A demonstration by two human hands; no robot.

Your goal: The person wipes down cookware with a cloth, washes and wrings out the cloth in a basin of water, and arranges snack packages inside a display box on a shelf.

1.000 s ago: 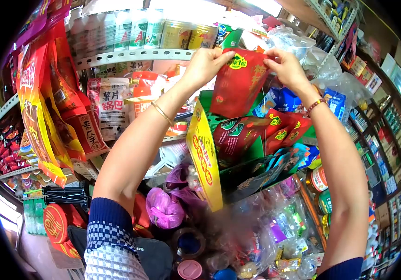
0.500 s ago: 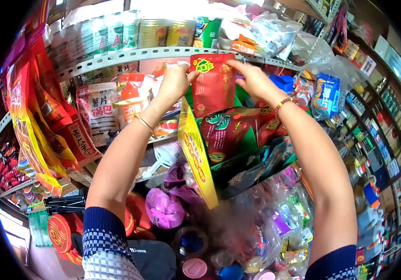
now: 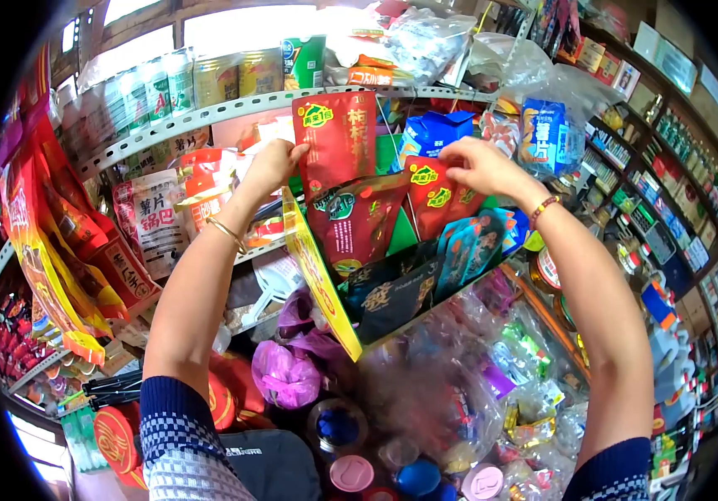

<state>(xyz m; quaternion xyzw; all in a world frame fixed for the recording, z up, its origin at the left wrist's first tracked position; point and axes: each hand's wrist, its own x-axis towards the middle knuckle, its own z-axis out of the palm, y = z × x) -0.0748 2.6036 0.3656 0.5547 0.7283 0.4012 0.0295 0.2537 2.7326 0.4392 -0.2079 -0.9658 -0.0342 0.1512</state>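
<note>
A red pouch with a green-yellow label [image 3: 338, 134] stands upright at the back of a yellow-sided display box [image 3: 319, 280]. My left hand [image 3: 275, 167] pinches the pouch's left edge. My right hand [image 3: 480, 167] is closed at the top of another red pouch [image 3: 432, 196] in the box's right part, its fingertips at the pouch's upper right edge. Between them, a dark red pouch [image 3: 355, 221] leans in the box. Black packets [image 3: 394, 296] and blue packets [image 3: 471, 246] fill the front.
A perforated metal shelf edge [image 3: 200, 114] with cans runs behind. Hanging snack bags [image 3: 50, 242] are at the left, a pink plastic bag [image 3: 286, 374] below the box. Jars and wrapped sweets [image 3: 534, 417] lie in front; stocked shelves [image 3: 668, 209] stand at the right.
The view has shifted, and the held red pouch sits lower in the box's back left. My right hand has left that pouch and moved right to the other red pouches.
</note>
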